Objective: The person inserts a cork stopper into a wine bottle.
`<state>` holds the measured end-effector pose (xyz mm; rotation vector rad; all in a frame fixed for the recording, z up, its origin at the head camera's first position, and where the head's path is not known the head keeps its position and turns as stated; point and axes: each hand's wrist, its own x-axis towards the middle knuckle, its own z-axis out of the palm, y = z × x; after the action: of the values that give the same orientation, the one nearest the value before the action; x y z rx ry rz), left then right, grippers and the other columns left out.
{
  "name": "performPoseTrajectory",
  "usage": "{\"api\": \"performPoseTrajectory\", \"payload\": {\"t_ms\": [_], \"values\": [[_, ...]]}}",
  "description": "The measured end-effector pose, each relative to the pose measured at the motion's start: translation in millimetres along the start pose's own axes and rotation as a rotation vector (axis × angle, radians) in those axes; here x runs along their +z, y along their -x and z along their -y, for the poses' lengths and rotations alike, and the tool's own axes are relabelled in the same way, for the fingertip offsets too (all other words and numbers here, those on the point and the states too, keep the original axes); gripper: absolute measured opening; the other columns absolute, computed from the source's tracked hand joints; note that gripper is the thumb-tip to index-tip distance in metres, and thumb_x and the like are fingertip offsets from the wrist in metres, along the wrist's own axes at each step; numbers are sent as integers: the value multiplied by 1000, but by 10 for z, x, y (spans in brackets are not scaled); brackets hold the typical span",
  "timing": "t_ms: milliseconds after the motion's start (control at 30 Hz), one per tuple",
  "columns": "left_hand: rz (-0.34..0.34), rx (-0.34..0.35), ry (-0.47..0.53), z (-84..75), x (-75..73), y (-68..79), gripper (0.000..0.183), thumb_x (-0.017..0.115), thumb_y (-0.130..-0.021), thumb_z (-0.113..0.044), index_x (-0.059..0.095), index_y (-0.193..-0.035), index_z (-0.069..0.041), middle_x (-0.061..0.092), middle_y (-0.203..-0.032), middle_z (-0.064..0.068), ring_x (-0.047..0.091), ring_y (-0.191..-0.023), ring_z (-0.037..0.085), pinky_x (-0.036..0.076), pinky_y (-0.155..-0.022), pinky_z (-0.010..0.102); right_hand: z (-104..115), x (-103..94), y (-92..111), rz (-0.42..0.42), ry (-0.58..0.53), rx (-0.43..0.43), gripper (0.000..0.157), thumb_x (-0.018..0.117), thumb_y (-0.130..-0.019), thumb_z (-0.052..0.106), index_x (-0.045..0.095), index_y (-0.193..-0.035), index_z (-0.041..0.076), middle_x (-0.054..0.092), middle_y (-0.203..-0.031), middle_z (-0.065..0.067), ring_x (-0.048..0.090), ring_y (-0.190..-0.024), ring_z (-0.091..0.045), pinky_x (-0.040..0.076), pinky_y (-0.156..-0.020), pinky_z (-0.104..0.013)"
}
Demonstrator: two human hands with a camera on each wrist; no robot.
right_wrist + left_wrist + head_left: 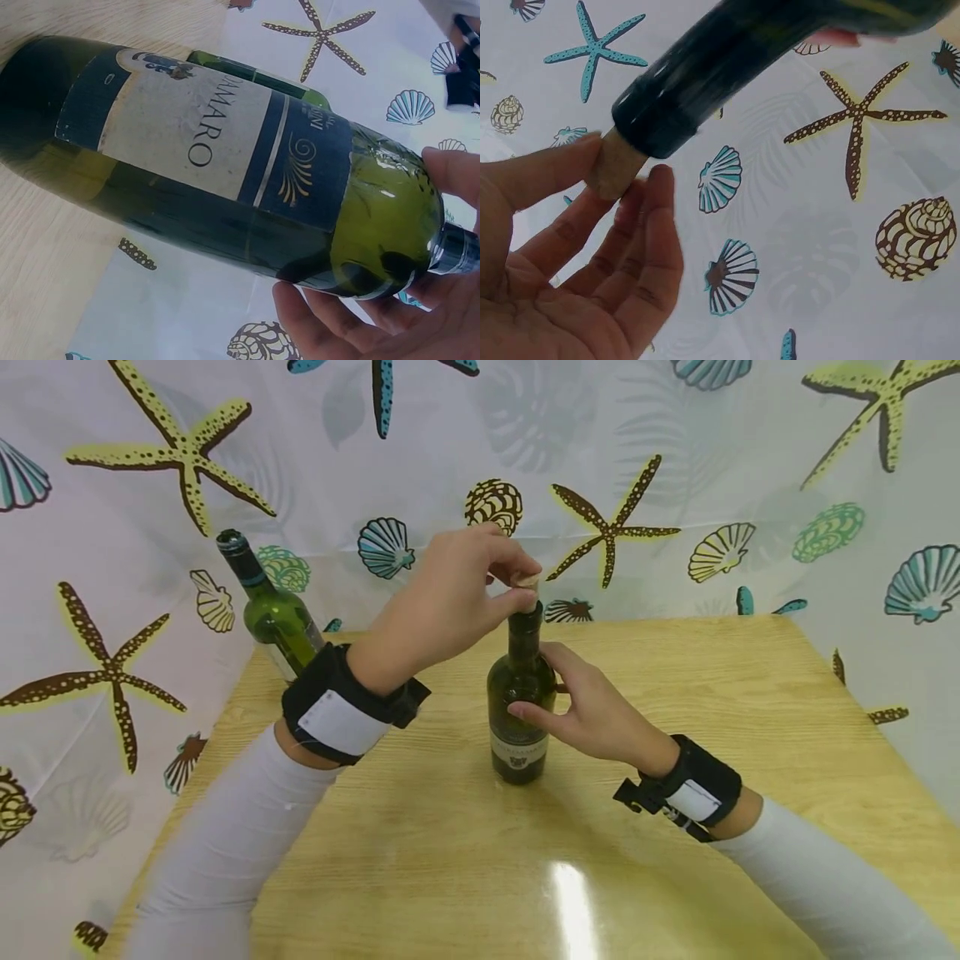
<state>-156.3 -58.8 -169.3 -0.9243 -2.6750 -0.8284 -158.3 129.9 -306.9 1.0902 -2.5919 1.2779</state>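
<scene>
A dark green wine bottle (pixel 517 693) stands upright on the wooden table, its label facing forward. My left hand (pixel 468 581) pinches a cork (pixel 616 166) between thumb and forefinger, right at the bottle's mouth; part of the cork sticks out of the neck (pixel 667 112) in the left wrist view. Lower down, my right hand (pixel 596 706) holds the bottle around its shoulder, thumb on the near side. The right wrist view gives the bottle's blue and cream label (pixel 195 135), with the right fingers (pixel 322 319) curved about the upper glass.
A second green wine bottle (pixel 281 618) stands at the table's back left, partly hidden behind my left wrist. The wooden table (pixel 420 852) ends at the back against a white curtain (pixel 450 468) printed with starfish and shells.
</scene>
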Motion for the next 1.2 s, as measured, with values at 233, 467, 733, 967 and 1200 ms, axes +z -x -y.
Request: {"api": "performPoseTrajectory", "payload": {"t_ms": [233, 467, 733, 967, 1200], "values": [[147, -20, -45, -90, -137, -81, 23, 60, -90, -16, 65, -110, -6, 66, -96, 1, 60, -85, 10, 48, -74, 23, -11, -3, 5, 3, -4, 7, 59, 64, -86, 37, 38, -135, 19, 48, -126, 4, 51, -109, -11, 47, -85, -35], [140, -38, 29, -69, -137, -106, 12, 65, -87, -17, 70, -93, -9, 67, -81, -2, 60, -73, 8, 48, -66, 24, -30, 8, 9, -7, -9, 14, 57, 65, -85, 39, 39, -133, 22, 49, -122, 8, 52, -105, -8, 47, -83, -32], [116, -60, 18, -115, -120, -112, 10, 68, -85, -17, 71, -89, -8, 66, -79, -2, 60, -70, 8, 48, -65, 23, -15, 32, 28, -38, 3, -2, 57, 65, -84, 38, 40, -133, 22, 49, -122, 8, 51, -106, -8, 48, -83, -31], [69, -61, -14, -142, -104, -80, 14, 67, -86, -19, 71, -91, -6, 66, -80, 0, 59, -70, 10, 47, -64, 23, 19, 35, 42, -88, 66, -48, 54, 67, -83, 37, 44, -128, 17, 51, -117, 5, 53, -98, -8, 49, -79, -29], [115, -22, -15, -37, -79, -95, 16, 65, -87, -20, 67, -96, -8, 65, -86, -1, 59, -78, 9, 47, -70, 23, -13, 61, 26, -102, 64, -27, 57, 67, -83, 39, 43, -129, 18, 49, -119, 5, 51, -99, -9, 48, -77, -30]]}}
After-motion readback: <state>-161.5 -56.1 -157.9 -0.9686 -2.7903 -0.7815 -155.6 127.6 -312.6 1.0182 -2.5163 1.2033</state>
